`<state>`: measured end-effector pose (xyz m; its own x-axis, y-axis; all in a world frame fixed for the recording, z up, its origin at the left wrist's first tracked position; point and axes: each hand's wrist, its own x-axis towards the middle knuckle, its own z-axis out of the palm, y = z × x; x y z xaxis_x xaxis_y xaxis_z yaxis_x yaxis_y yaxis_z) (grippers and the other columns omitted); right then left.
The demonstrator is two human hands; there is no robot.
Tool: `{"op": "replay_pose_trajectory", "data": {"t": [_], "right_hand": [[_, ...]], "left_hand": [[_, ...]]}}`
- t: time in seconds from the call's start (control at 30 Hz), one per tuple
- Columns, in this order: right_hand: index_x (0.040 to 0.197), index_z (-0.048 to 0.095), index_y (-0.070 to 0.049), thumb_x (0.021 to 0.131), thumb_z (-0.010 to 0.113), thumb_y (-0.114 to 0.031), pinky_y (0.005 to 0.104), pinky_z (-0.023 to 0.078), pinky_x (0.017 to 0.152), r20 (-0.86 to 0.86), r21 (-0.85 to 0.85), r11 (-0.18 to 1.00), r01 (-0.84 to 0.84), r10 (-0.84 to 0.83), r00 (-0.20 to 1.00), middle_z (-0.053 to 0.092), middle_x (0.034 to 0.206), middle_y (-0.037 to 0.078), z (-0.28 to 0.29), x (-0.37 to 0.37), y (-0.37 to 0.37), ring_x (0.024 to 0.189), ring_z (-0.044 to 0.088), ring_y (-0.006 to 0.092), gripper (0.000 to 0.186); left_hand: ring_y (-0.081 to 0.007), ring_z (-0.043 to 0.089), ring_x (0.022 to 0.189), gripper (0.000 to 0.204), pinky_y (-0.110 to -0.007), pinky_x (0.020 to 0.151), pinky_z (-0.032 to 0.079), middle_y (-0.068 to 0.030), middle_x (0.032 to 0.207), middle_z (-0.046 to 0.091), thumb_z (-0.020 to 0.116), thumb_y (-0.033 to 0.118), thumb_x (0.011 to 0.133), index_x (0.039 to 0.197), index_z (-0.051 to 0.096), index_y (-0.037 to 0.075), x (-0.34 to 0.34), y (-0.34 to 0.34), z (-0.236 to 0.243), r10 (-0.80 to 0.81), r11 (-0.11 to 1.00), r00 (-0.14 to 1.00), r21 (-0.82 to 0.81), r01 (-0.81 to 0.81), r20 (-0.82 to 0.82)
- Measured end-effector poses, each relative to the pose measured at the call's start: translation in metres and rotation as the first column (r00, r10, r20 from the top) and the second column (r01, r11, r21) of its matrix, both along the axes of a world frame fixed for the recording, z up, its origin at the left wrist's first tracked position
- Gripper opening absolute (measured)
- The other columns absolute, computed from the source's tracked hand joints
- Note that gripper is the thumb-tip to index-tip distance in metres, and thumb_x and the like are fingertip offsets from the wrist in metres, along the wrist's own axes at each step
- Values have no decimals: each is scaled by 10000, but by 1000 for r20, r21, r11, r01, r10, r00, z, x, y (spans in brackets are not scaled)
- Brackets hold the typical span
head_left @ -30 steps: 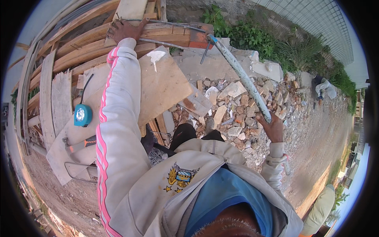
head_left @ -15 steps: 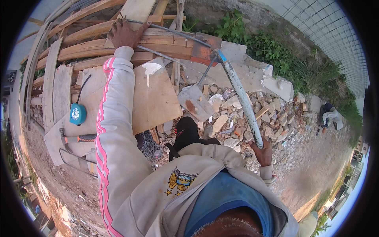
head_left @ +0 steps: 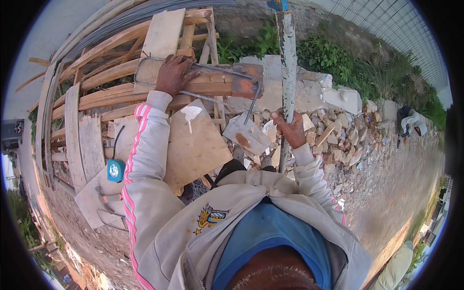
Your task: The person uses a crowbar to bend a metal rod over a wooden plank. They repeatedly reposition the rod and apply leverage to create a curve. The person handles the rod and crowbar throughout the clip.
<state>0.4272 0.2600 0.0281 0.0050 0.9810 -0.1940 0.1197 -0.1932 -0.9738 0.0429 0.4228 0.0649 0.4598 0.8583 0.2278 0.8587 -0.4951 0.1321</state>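
My left hand [head_left: 175, 75] is closed over a bent steel rod [head_left: 220, 69] on a thick wooden beam [head_left: 215, 86]. The rod has a long rounded loop, and its far-right end turns down towards me. That corner lies on a rusty orange-red block [head_left: 247, 81] on the end of the beam. In my right hand [head_left: 291, 129] is a long pipe [head_left: 287, 58] with chipped pale paint and a blue end [head_left: 278, 5]. It stands nearly upright in the picture, right of the block and apart from the rod. My fingers wrap round its lower part.
Left of my left arm are a teal tape measure [head_left: 115, 170] and a hammer [head_left: 108, 199], partly hidden by my sleeve. Plywood [head_left: 195, 150] lies before me, broken rubble [head_left: 333, 142] to the right. Another person [head_left: 412, 122] bends down at far right; mesh [head_left: 391, 38] stands behind.
The pipe has swung from a slant to nearly upright, away from the block and the rod's end. My right hand has moved up and left. My left hand stays on the rod.
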Motion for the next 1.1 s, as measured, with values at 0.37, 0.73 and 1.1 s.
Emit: {"op": "replay_pose_trajectory", "data": {"t": [0.37,0.73,1.1], "right_hand": [[1013,672,20,908,731,-181,235,428,443,-239,-128,981,-145,111,965,652,698,59,8,-24,28,517,576,93,234],[899,671,-14,888,692,-108,226,434,448,-173,18,1000,-17,20,985,641,689,38,80,-7,60,562,591,95,97],[843,650,-18,870,759,-170,266,449,523,-8,139,990,-8,10,1000,620,687,15,20,-13,85,580,567,87,189]], "left_hand": [[-374,621,1013,283,-480,904,487,-160,1097,643,707,286,913,1089,696,65,-17,-5,25,-90,996,962,22,87,258],[-333,576,984,290,-455,874,448,-116,982,608,833,245,790,958,687,58,-8,-56,112,-222,968,915,188,165,338],[-352,598,953,362,-444,870,477,-131,989,621,861,267,737,948,686,32,-20,-63,-2,-33,999,926,28,24,376]]}}
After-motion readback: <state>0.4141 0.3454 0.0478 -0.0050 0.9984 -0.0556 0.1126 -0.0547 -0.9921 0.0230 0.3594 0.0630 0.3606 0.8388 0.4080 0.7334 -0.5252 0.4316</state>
